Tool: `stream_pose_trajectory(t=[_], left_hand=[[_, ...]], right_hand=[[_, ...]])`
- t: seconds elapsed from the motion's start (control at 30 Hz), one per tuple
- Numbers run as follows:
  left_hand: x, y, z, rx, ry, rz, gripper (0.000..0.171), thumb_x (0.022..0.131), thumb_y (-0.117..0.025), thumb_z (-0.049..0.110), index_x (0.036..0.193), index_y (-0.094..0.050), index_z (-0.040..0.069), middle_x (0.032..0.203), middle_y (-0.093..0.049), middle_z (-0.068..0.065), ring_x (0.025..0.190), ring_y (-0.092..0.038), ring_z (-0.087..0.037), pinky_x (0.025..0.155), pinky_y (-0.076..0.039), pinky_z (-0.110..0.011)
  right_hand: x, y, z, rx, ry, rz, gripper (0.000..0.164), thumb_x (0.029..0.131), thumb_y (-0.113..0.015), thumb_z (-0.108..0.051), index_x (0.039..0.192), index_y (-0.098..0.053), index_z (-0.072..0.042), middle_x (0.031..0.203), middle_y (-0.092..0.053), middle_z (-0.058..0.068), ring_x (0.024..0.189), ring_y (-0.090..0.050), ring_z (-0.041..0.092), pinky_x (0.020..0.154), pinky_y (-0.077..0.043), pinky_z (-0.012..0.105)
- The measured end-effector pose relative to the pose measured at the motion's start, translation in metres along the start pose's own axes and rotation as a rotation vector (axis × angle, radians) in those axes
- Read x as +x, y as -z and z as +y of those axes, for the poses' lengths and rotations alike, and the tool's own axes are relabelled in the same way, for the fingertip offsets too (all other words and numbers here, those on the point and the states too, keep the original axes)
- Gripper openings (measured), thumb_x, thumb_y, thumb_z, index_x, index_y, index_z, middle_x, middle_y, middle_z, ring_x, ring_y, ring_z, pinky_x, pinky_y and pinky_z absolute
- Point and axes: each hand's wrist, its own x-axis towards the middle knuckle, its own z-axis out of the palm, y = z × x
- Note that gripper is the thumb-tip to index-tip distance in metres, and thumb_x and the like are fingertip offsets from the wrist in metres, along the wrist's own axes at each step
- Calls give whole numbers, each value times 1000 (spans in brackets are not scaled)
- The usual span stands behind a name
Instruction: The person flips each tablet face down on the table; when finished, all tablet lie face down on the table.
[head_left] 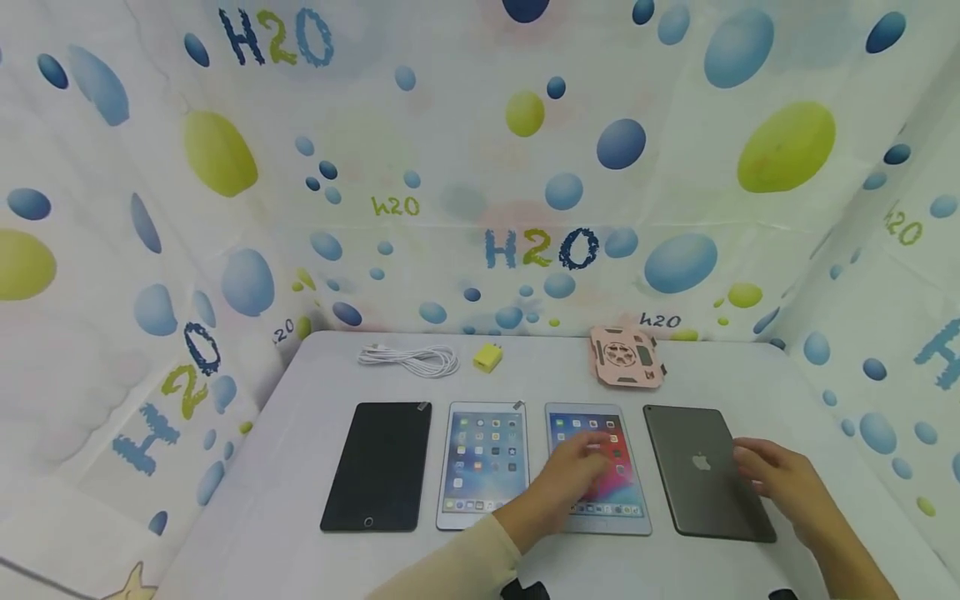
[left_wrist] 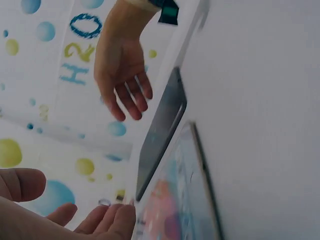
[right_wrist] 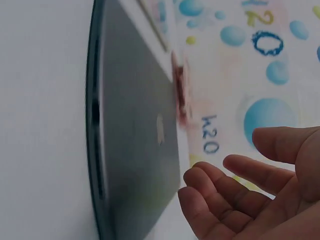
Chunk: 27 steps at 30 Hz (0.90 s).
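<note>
Head view: my left hand (head_left: 564, 483) is over the pink-screened iPad (head_left: 624, 471), my right hand (head_left: 783, 485) by the gray iPad (head_left: 701, 492) nearest the tabletop's (head_left: 735, 375) right edge. Parted, empty fingers should favour edges.

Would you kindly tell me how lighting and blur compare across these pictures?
Head view: brighter and fairly evenly lit, the backdrop lettering clear; left wrist view: dimmer, the lit tablet blurred; right wrist view: also dim, the pink object smeared, the right hand sharper.
</note>
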Motion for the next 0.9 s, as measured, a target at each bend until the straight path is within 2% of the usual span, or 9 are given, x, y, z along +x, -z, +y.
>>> stream_pose_trajectory(t=[0.13, 0.2, 0.23, 0.37, 0.5, 0.63, 0.77, 0.9], left_hand=[[-6, 26, 4, 18, -33, 87, 44, 94, -61, 16, 138, -60, 13, 137, -59, -12, 120, -59, -29, 105, -46, -57], [-8, 34, 3, 24, -49, 111, 45, 94, -60, 15, 139, -59, 10, 143, -56, -16, 125, -57, -32, 108, -45, -57], [-9, 36, 2, 33, -51, 120, 45, 94, -60, 15, 139, -58, 10, 144, -54, -17, 128, -55, -34, 109, -43, -57], [-13, 39, -4, 50, -39, 108, 51, 95, -62, 16, 146, -54, 14, 154, -46, -18, 142, -42, -43, 113, -37, -63], [-16, 38, -10, 10, -51, 104, 63, 94, -62, 16, 155, -44, 15, 161, -37, -18, 148, -32, -43, 116, -29, -65], [-17, 38, -16, -21, -56, 119, 68, 95, -61, 16, 158, -37, 13, 162, -35, -19, 150, -30, -43, 118, -29, -62], [-20, 36, -21, -25, -42, 116, 65, 96, -60, 14, 157, -38, 11, 161, -35, -21, 149, -30, -44, 118, -30, -60], [-20, 35, -21, -39, -29, 135, 63, 95, -59, 14, 156, -41, 11, 160, -37, -21, 149, -31, -44, 118, -30, -60]], right_hand=[[-6, -14, -14, 131, 43, -60, 67, 108, -47, -42, 151, -36, 8, 146, -51, 31, 114, -67, 16, 86, -58, 28], [-8, -24, -22, 222, 59, -114, 68, 108, -48, -40, 156, -29, 3, 150, -47, 30, 113, -66, 11, 87, -56, 25], [-9, -30, -26, 269, 58, -148, 68, 108, -48, -39, 158, -25, 0, 152, -45, 29, 115, -66, 12, 89, -55, 26], [-13, -53, -39, 410, 46, -283, 72, 107, -51, -32, 163, -12, -8, 161, -28, 29, 132, -55, 34, 100, -54, 41], [-14, -67, -47, 474, 20, -341, 71, 106, -52, -31, 162, -14, -11, 164, -21, 27, 141, -41, 43, 107, -47, 55], [-14, -74, -49, 547, -31, -363, 71, 106, -51, -33, 162, -14, -10, 165, -19, 24, 144, -36, 43, 110, -43, 59], [-15, -76, -44, 610, -61, -379, 71, 108, -47, -33, 162, -11, -6, 164, -20, 24, 140, -43, 34, 110, -46, 53], [-15, -76, -41, 661, -54, -410, 70, 109, -45, -33, 162, -10, -4, 163, -23, 23, 132, -51, 26, 108, -48, 47]])
